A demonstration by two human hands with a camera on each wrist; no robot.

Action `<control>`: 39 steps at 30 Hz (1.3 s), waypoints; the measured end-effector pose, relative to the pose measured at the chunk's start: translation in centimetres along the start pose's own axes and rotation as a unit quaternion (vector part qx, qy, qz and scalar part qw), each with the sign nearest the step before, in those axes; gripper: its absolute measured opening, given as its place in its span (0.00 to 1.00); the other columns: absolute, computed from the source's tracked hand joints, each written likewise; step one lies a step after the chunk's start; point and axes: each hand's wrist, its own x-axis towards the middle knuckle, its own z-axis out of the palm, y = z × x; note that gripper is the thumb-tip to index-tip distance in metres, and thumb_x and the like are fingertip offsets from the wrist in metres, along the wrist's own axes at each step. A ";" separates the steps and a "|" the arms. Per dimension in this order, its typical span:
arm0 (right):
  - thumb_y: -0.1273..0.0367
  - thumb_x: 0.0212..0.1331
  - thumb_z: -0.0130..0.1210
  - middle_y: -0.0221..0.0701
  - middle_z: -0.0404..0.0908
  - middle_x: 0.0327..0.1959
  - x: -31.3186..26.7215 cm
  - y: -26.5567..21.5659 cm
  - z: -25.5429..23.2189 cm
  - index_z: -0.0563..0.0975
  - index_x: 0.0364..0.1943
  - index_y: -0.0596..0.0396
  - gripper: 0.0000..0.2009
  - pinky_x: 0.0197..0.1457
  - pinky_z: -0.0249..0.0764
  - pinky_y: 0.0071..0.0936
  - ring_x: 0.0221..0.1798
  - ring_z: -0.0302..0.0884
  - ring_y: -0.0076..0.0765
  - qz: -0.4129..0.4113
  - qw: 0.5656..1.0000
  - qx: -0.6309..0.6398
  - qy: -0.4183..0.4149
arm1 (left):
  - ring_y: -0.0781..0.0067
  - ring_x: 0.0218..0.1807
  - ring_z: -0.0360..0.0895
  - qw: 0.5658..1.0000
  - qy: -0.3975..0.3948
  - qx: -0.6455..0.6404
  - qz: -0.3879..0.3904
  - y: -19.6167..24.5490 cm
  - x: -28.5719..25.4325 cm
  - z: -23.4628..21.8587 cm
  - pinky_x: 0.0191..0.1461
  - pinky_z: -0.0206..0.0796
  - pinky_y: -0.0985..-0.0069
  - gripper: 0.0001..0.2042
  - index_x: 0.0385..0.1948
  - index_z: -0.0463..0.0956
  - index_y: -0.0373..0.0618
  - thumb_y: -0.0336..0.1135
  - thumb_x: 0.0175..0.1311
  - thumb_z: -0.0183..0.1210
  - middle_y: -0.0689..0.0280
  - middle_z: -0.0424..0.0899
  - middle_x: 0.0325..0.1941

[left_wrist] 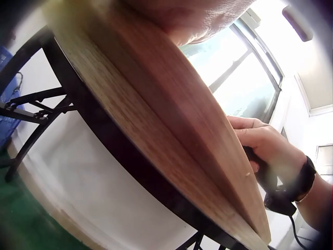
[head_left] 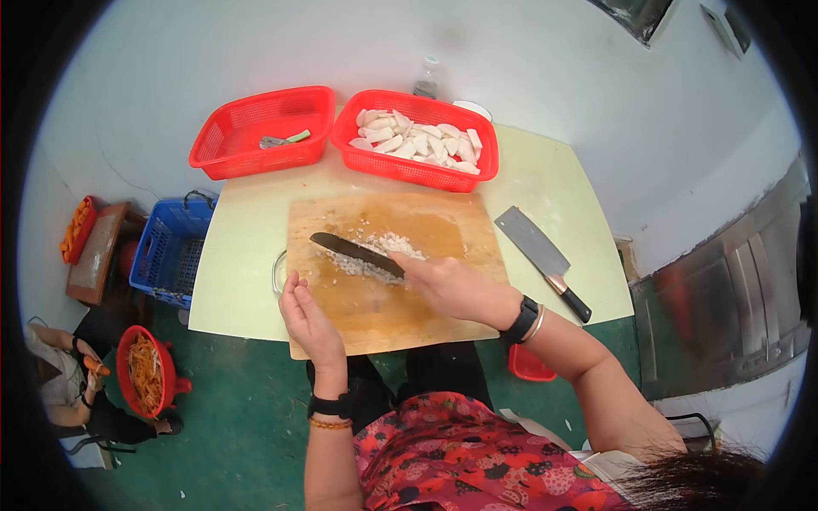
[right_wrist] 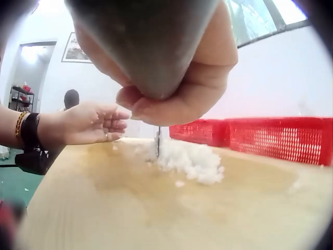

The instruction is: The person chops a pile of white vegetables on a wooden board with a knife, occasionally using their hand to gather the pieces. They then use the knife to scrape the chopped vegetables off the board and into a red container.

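Observation:
My right hand [head_left: 456,289] grips the handle of a dark-bladed knife [head_left: 354,253], its blade pointing left across the wooden cutting board [head_left: 383,332]. Finely chopped white bits [head_left: 399,244] lie around the blade; in the right wrist view the white pile [right_wrist: 195,161] sits beside the upright blade. At the board's lower left edge my left hand [head_left: 311,324] is turned palm inward with relaxed fingers, holding nothing. The left wrist view shows part of that hand [left_wrist: 203,18] at the board's rim, and the right hand [left_wrist: 270,148] beyond, curled round the handle.
A cleaver [head_left: 532,241] lies right of the board. Behind stand a red basket of white pieces [head_left: 417,177] and another red basket [head_left: 223,163] holding a small item. A glass jar [head_left: 428,78] stands by the wall. A blue crate [head_left: 162,255] and a seated person [head_left: 64,379] are at left.

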 end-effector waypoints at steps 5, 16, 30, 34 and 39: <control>0.71 0.63 0.49 0.50 0.80 0.34 -0.1 -0.5 -0.5 0.65 0.65 0.54 0.24 0.40 0.76 0.46 0.37 0.80 0.58 -0.001 1.000 -0.007 0.014 | 0.64 0.56 0.72 1.000 -0.004 0.015 -0.007 -0.1 -0.2 -0.2 0.62 0.63 0.70 0.20 0.57 0.69 0.31 0.40 0.77 0.42 0.55 0.74 0.54; 0.70 0.65 0.47 0.50 0.80 0.33 0.0 0.4 -0.9 0.64 0.66 0.53 0.24 0.39 0.76 0.47 0.35 0.80 0.58 0.048 0.997 -0.045 -0.044 | 0.63 0.56 0.72 1.000 -0.002 0.019 0.003 0.1 -0.1 -0.1 0.62 0.62 0.70 0.20 0.58 0.69 0.32 0.40 0.77 0.41 0.55 0.74 0.53; 0.68 0.66 0.47 0.50 0.80 0.31 -0.5 0.6 -1.2 0.63 0.67 0.53 0.24 0.36 0.75 0.48 0.32 0.80 0.59 0.038 0.998 -0.040 -0.001 | 0.65 0.56 0.72 1.000 -0.003 0.007 -0.006 0.1 -0.2 -0.1 0.62 0.63 0.70 0.20 0.57 0.69 0.31 0.41 0.77 0.42 0.56 0.74 0.53; 0.68 0.67 0.46 0.50 0.81 0.32 -0.1 1.7 -1.0 0.64 0.67 0.51 0.23 0.36 0.75 0.49 0.33 0.80 0.58 0.034 0.999 -0.028 0.003 | 0.65 0.56 0.72 1.000 -0.004 0.004 0.001 0.0 -0.1 -0.2 0.62 0.63 0.70 0.20 0.57 0.69 0.32 0.41 0.77 0.42 0.56 0.74 0.53; 0.69 0.66 0.47 0.50 0.81 0.33 -0.5 1.2 -1.1 0.64 0.67 0.51 0.23 0.38 0.74 0.49 0.35 0.79 0.59 0.049 0.998 -0.035 0.007 | 0.65 0.56 0.72 1.000 -0.003 0.011 -0.002 0.3 -0.2 -0.2 0.61 0.63 0.70 0.20 0.57 0.69 0.32 0.40 0.77 0.42 0.56 0.74 0.53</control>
